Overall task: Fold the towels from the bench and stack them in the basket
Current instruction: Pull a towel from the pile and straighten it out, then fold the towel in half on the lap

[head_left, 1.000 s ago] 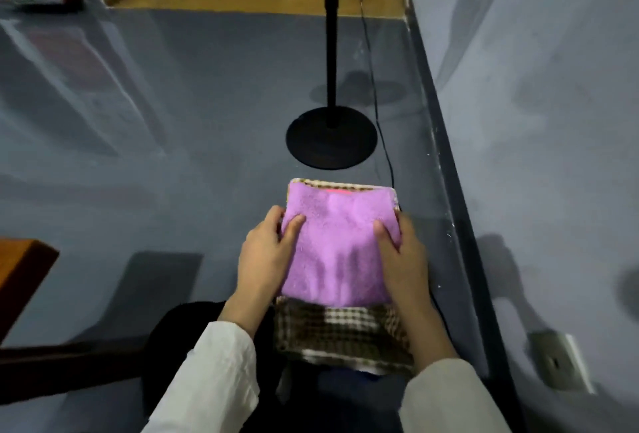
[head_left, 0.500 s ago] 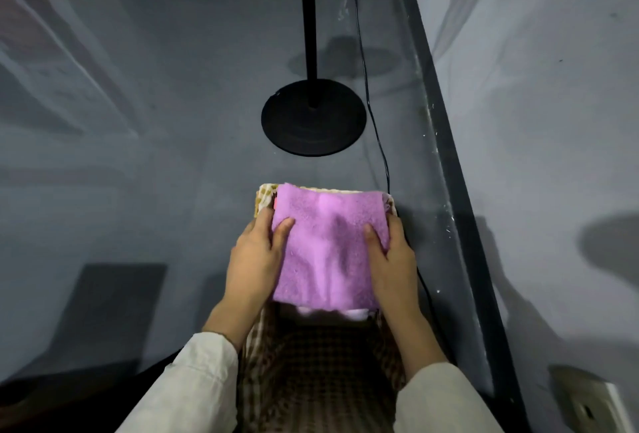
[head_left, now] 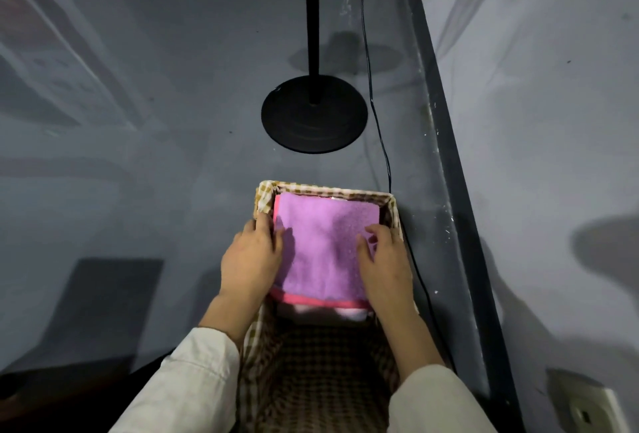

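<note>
The towel point(head_left: 325, 246) lies flat in the basket point(head_left: 325, 189), long axis pointing away. The left hand point(head_left: 252, 256) and right hand point(head_left: 383, 260) pinch its side edges.

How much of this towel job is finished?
Done: a pink towel and a white towel lie folded in the basket. In hand: the left hand and right hand hold the purple towel by its sides on that stack. Left: letting go; any unfolded towels are out of view.
</note>
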`<state>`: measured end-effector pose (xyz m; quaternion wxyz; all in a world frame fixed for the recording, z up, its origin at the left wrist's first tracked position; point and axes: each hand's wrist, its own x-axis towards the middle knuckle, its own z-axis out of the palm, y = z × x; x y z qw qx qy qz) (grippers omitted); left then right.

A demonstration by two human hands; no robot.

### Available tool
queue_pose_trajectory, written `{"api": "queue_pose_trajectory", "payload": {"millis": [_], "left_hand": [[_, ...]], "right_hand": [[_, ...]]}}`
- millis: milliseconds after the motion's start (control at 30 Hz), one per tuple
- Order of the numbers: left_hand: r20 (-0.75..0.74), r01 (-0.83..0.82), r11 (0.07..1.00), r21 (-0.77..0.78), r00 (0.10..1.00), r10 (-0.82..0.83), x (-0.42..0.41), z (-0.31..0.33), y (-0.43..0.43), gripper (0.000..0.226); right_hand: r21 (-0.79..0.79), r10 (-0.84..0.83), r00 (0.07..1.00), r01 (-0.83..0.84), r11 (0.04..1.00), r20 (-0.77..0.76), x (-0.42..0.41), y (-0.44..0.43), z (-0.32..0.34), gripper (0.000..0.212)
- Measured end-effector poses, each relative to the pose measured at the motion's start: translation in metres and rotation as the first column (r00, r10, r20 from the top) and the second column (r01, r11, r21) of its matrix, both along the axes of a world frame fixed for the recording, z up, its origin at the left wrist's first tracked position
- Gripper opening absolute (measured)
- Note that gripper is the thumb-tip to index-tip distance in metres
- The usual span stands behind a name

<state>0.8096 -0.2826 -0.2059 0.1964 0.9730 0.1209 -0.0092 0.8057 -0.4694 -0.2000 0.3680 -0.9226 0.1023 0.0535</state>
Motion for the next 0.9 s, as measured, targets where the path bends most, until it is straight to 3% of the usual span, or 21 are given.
{"api": "queue_pose_trajectory", "payload": {"millis": [267, 467, 533, 700, 900], "left_hand": [[-0.056, 0.108, 0.991, 0.073, 0.993, -0.104, -0.027, 0.044, 0.025, 0.027], [-0.051, -0.009, 0.988, 0.157, 0.999, 0.017, -0.096, 0.099, 0.099, 0.027], [-0.028, -0.102, 0.980, 0.173, 0.994, 0.108, -0.129, 0.116, 0.133, 0.027], [0.054, -0.349, 0.910, 0.223, 0.937, 0.346, -0.237, 0.153, 0.216, 0.023], [0.129, -0.641, 0.722, 0.260, 0.764, 0.632, -0.402, 0.181, 0.273, 0.022]], "right_hand": [[-0.117, 0.188, 0.974, -0.173, 0.978, 0.129, -0.012, 0.032, 0.045, 0.023], [-0.054, 0.339, 0.901, -0.337, 0.940, 0.271, -0.043, 0.119, 0.084, 0.025], [-0.080, 0.478, 0.852, -0.473, 0.878, 0.214, -0.059, 0.158, 0.102, 0.019], [-0.076, 0.678, 0.668, -0.693, 0.717, 0.308, -0.120, 0.259, 0.133, 0.017], [-0.064, 0.871, 0.331, -0.923, 0.378, 0.363, -0.232, 0.366, 0.156, 0.019]]}}
